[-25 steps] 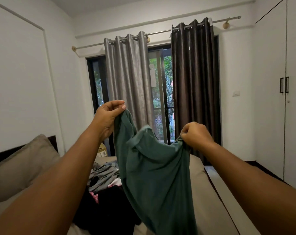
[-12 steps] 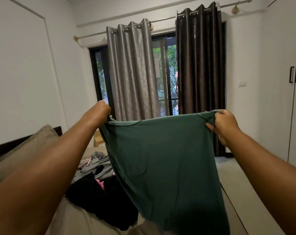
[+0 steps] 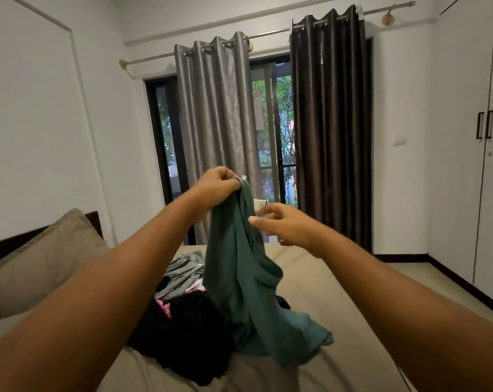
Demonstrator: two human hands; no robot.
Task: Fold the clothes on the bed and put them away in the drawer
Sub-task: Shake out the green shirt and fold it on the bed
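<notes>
Green garment (image 3: 239, 278) hangs bunched from the left hand (image 3: 214, 185), which grips its top edge in curled fingers, raised above the middle of the bed (image 3: 338, 292). The cloth falls in long folds, and its lower end lies crumpled on the beige sheet at the near right of the clothes pile. A small white label (image 3: 260, 205) sticks out of the fabric just below the gripped edge. The right hand (image 3: 287, 226) hovers just right of the hanging cloth with its fingers loosely spread and holding nothing. Its thumb points left towards the fabric, but whether it touches cannot be told. To the left of the green cloth the pile lies on the sheet: a black garment (image 3: 188, 335) nearest, a pink striped piece (image 3: 164, 308) showing at its far left edge, and a grey garment (image 3: 180, 275) beyond that. A beige pillow (image 3: 41, 256) leans against the dark headboard (image 3: 94, 219) on the left. On the far wall, a silver-grey curtain (image 3: 217, 123) and a dark brown curtain (image 3: 330, 123) hang from one rod either side of a glass door (image 3: 273, 137) with greenery behind it. A white wardrobe (image 3: 465, 179) with two black handles (image 3: 484, 125) fills the right side, and a light switch (image 3: 400, 140) sits on the wall beside it.
</notes>
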